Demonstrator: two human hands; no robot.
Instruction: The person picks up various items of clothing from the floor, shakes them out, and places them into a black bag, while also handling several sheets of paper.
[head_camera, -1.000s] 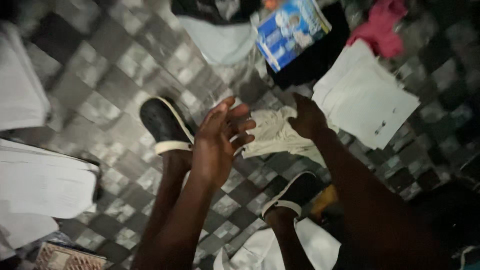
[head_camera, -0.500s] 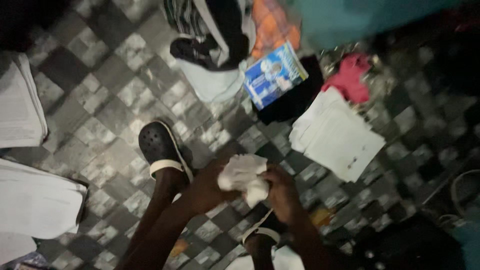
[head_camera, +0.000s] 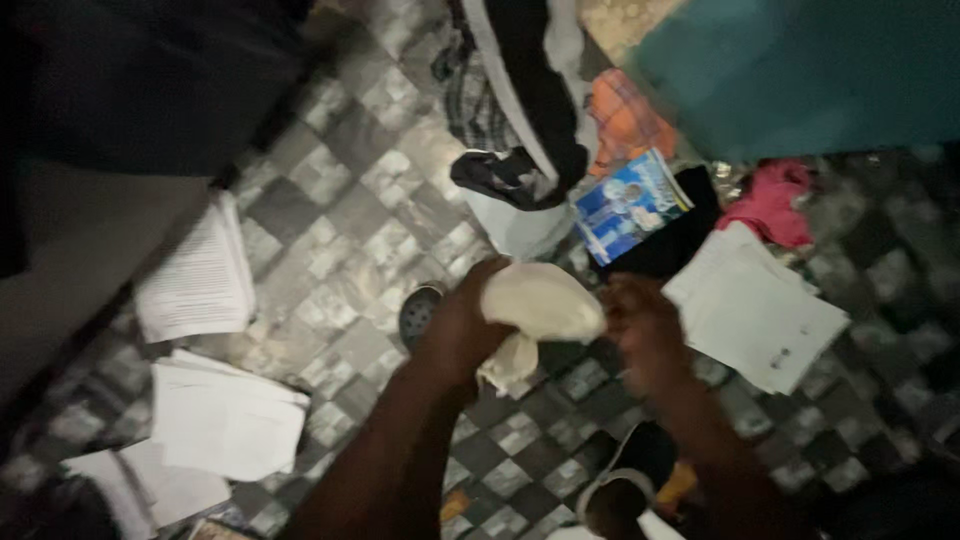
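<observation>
The left hand (head_camera: 462, 325) is closed around a bunched cream-white cloth (head_camera: 535, 305), its fingers wrapped over the cloth's near side so that the bundle bulges out past them and a loose tail hangs down below the wrist. The right hand (head_camera: 645, 335) hangs just beside the cloth's far end; it is blurred, and whether its fingers grip the fabric or only touch it cannot be told. No box, bin or bag shows clearly about the hands, so nothing can be said of contents. Just above the right hand lies a flat blue package (head_camera: 628, 205) with pale pictures on its face, tilted and resting on a black cloth (head_camera: 680, 235). To the right of the right hand a white stack of sheets (head_camera: 760, 310) lies askew on the checkered tile floor (head_camera: 340, 220), and beyond it a red garment (head_camera: 772, 205) is crumpled. Above the cloth sits a heap of dark and striped clothes (head_camera: 515, 110) with an orange checked piece (head_camera: 625, 120) beside it, under a teal surface (head_camera: 800, 70). Well to the left of the left hand lie more white paper stacks (head_camera: 205, 285). Below the right hand a dark clog with a pale strap (head_camera: 625, 480) shows on a foot.
</observation>
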